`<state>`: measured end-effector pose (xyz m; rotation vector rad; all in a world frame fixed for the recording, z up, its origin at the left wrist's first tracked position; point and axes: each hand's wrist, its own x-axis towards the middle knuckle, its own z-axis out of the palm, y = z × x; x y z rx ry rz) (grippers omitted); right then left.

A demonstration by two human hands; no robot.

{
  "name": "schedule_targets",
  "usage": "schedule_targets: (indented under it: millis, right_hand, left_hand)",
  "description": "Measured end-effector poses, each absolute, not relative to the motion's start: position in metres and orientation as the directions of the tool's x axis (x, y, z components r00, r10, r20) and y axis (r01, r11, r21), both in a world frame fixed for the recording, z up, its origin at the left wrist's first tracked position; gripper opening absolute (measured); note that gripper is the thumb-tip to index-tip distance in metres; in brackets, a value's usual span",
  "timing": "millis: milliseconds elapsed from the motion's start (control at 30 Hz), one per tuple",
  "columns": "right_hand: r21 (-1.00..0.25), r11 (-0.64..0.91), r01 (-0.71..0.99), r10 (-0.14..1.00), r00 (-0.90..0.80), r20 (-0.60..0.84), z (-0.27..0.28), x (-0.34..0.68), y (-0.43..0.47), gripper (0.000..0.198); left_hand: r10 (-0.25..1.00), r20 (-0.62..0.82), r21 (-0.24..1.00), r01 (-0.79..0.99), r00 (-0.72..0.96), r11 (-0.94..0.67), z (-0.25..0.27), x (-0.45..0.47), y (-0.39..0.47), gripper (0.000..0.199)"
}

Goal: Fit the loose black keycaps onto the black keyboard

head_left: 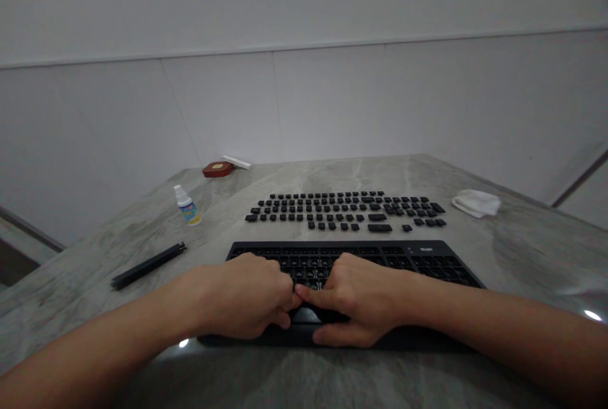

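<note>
A black keyboard (pixel 441 256) lies before me with many key positions bare, showing the small mounts beneath. My left hand (pixel 254 298) rests over its left front part, fingers curled in and knuckles up; whatever the fingertips hold, if anything, is hidden. Across from it, my right hand (pixel 361 301) lies on the front middle, its index finger stretched left to touch or nearly touch the left fingers. The right thumb lies apart along the front edge, and nothing shows in that hand. Between the hands a glossy dark patch (pixel 306 315) shows near the front.
Loose black keycaps (pixel 337 208) stand in rows behind the keyboard. A small white-capped bottle (pixel 189 209) and a dark, long narrow object (pixel 149 265) lie left. A reddish-brown case (pixel 217 169) and white strip (pixel 237 162) sit farther back; a folded white cloth (pixel 475 202) lies right.
</note>
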<state>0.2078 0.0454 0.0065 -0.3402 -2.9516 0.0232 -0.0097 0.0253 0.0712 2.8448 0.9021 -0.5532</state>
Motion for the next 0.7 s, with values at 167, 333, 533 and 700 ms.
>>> schedule_targets:
  millis: [167, 333, 533, 700]
  right_hand:
    - [0.036, 0.970, 0.241, 0.232, -0.959, 0.159, 0.008, 0.204, 0.042, 0.063]
    - [0.082, 0.966, 0.245, 0.232, -0.962, 0.143, 0.009, 0.199, 0.039, 0.063]
    - [-0.050, 0.973, 0.226, 0.230, -0.924, 0.305, -0.007, 0.204, 0.048, 0.048]
    - [-0.181, 0.948, 0.262, 0.317, -0.831, 0.457, -0.014, 0.210, 0.063, 0.031]
  left_hand:
    - [0.549, -0.347, 0.012, 0.589, 0.760, -0.808, 0.069, -0.013, 0.027, 0.006]
    - [0.536, -0.378, 0.144, 0.619, 0.755, -0.772, 0.072, -0.020, 0.030, 0.009]
    - [0.456, -0.269, 0.109, 0.497, 0.848, -0.861, 0.066, -0.023, 0.041, 0.015]
    - [0.631, 0.312, 0.057, 0.649, 0.710, -0.759, 0.020, -0.019, 0.079, 0.022]
